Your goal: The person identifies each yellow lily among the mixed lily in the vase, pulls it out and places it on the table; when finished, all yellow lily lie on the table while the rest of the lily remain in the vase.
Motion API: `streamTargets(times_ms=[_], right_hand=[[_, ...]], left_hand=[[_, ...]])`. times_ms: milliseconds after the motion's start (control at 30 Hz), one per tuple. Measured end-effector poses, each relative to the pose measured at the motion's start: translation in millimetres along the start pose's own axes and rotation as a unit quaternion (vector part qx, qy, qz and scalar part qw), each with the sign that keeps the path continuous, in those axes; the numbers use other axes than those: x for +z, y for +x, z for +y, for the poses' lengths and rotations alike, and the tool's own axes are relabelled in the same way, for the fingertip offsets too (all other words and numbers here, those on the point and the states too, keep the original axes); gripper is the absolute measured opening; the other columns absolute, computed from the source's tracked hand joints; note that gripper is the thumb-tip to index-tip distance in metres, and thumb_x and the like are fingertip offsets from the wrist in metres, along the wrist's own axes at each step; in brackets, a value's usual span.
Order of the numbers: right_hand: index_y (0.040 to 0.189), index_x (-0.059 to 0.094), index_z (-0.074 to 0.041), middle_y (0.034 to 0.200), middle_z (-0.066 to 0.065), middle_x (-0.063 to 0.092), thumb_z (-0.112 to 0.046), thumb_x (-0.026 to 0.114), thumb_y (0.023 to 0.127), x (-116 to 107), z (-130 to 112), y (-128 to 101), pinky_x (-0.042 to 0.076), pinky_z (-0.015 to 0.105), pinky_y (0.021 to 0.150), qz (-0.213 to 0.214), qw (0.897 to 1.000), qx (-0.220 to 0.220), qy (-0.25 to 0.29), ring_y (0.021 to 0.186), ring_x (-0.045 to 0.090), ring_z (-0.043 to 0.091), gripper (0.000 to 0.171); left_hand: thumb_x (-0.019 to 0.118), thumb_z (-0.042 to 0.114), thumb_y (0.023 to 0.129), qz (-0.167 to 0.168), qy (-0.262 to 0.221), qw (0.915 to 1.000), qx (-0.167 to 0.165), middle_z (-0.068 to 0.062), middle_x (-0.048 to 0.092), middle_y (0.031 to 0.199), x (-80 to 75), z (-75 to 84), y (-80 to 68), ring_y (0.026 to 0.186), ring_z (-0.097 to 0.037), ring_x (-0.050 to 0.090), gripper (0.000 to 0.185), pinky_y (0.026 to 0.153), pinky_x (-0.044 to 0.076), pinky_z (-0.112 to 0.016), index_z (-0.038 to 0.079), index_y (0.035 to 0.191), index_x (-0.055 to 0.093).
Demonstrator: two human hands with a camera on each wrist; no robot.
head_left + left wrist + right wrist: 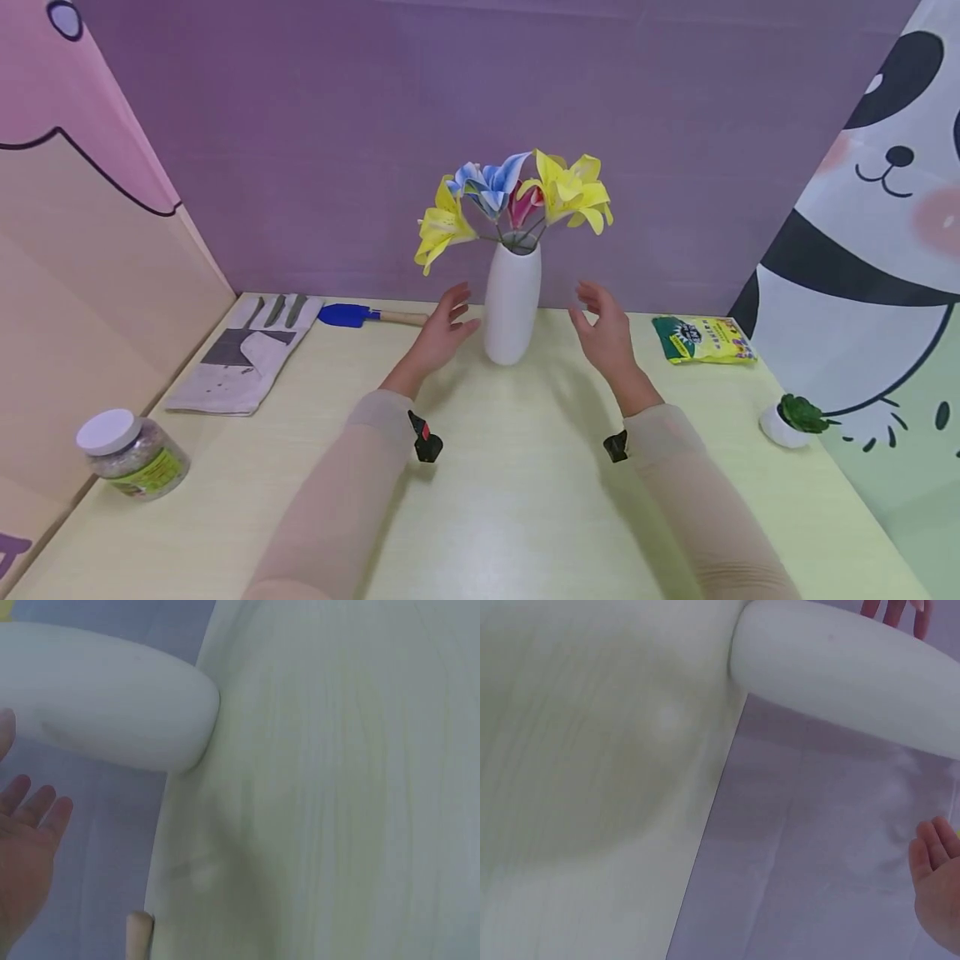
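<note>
Vase [512, 300], white, stands upright at far centre of table [517, 500], w/ yellow, blue & pink paper flowers [517, 200] in it. Going L to R: jar [131, 454] w/ white lid at near left edge; grey glove [243, 354] far left; blue trowel [360, 315] just right of it. Left hand [442, 329] just left of vase, fingers spread, holding nothing, apart from it. Right hand [603, 329] right of vase, fingers loosely spread, not touching. Yellow-green packet [701, 339] further right; small potted plant [795, 417] at right edge.
</note>
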State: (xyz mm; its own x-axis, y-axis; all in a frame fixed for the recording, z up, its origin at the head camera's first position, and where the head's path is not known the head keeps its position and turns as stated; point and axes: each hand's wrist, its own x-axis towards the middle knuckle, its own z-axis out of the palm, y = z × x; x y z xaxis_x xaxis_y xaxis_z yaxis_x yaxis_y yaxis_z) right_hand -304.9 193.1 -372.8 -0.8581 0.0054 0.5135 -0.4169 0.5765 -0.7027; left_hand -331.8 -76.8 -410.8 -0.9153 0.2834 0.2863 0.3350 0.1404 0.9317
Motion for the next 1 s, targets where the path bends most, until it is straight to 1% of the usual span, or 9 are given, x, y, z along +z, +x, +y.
streamTargets(times_ms=[133,233,333,467,567,700,767,800,1000], right_hand=[[0.131,0.053,0.004,0.123,0.018,0.061,-0.005,0.062,0.095,9,-9,7,0.045,0.038,0.098,0.036,0.997,-0.017,0.061,0.113,0.057,0.03,0.038],[0.128,0.054,0.006,0.12,0.019,0.062,-0.002,0.062,0.094,16,-16,15,0.046,0.037,0.096,0.053,0.993,-0.02,0.106,0.11,0.059,0.03,0.036],[0.127,0.055,0.006,0.119,0.02,0.063,-0.002,0.062,0.094,21,-23,23,0.047,0.036,0.095,0.064,0.989,-0.015,0.134,0.109,0.06,0.03,0.035],[0.126,0.056,0.004,0.118,0.019,0.064,-0.002,0.062,0.094,27,-32,31,0.048,0.034,0.094,0.073,0.986,-0.007,0.148,0.108,0.061,0.029,0.033],[0.126,0.057,0.005,0.117,0.018,0.064,-0.003,0.063,0.094,30,-38,36,0.049,0.032,0.093,0.077,0.985,-0.003,0.156,0.107,0.061,0.028,0.033],[0.124,0.057,0.006,0.116,0.018,0.065,-0.004,0.063,0.094,32,-44,42,0.049,0.031,0.093,0.083,0.983,-0.003,0.165,0.107,0.061,0.028,0.032],[0.123,0.057,0.006,0.116,0.017,0.065,-0.004,0.064,0.094,32,-46,45,0.048,0.031,0.093,0.085,0.982,-0.003,0.168,0.106,0.061,0.028,0.032],[0.123,0.058,0.005,0.116,0.017,0.065,-0.005,0.064,0.094,32,-47,46,0.048,0.03,0.094,0.085,0.982,-0.001,0.169,0.106,0.061,0.027,0.032],[0.124,0.057,0.004,0.118,0.016,0.064,-0.008,0.067,0.092,34,-52,51,0.048,0.028,0.093,0.088,0.978,0.012,0.189,0.106,0.06,0.026,0.035]], left_hand=[[0.059,0.006,0.098,0.002,-0.026,0.9996,0.008,-0.02,0.026,0.154,10.8,4.2,9.3,0.139,-0.041,0.027,0.067,0.111,0.028,-0.052,0.005,0.152,0.021],[0.059,0.007,0.098,0.004,-0.037,0.9993,0.002,-0.019,0.026,0.154,16.5,6.1,13.6,0.14,-0.039,0.026,0.067,0.111,0.029,-0.05,0.008,0.153,0.021],[0.059,0.008,0.098,0.004,-0.037,0.9993,-0.005,-0.016,0.026,0.155,19.9,8.3,16.0,0.14,-0.035,0.026,0.067,0.112,0.03,-0.048,0.011,0.154,0.021],[0.059,0.009,0.098,0.005,-0.034,0.9994,-0.007,-0.013,0.026,0.156,21.7,9.9,17.9,0.141,-0.031,0.027,0.068,0.112,0.03,-0.043,0.014,0.155,0.021],[0.059,0.008,0.098,0.001,-0.04,0.9992,-0.002,-0.013,0.026,0.156,21.8,14.2,17.1,0.141,-0.032,0.027,0.07,0.113,0.028,-0.046,0.013,0.155,0.02],[0.059,0.004,0.097,0.001,-0.045,0.9989,0.014,-0.016,0.025,0.156,23.8,14.7,18.7,0.14,-0.034,0.028,0.071,0.112,0.027,-0.051,0.011,0.155,0.019],[0.059,0.002,0.097,0.002,-0.046,0.9988,0.017,-0.017,0.026,0.156,24.9,15.0,19.5,0.14,-0.035,0.028,0.071,0.111,0.028,-0.051,0.01,0.155,0.02],[0.059,0.002,0.097,0.007,-0.043,0.9988,0.021,-0.017,0.026,0.155,25.8,10.7,21.5,0.14,-0.035,0.029,0.07,0.111,0.029,-0.051,0.011,0.155,0.02],[0.059,0.0,0.096,0.009,-0.042,0.9987,0.025,-0.019,0.027,0.154,26.6,11.6,22.4,0.139,-0.036,0.03,0.07,0.11,0.032,-0.051,0.009,0.154,0.021]])
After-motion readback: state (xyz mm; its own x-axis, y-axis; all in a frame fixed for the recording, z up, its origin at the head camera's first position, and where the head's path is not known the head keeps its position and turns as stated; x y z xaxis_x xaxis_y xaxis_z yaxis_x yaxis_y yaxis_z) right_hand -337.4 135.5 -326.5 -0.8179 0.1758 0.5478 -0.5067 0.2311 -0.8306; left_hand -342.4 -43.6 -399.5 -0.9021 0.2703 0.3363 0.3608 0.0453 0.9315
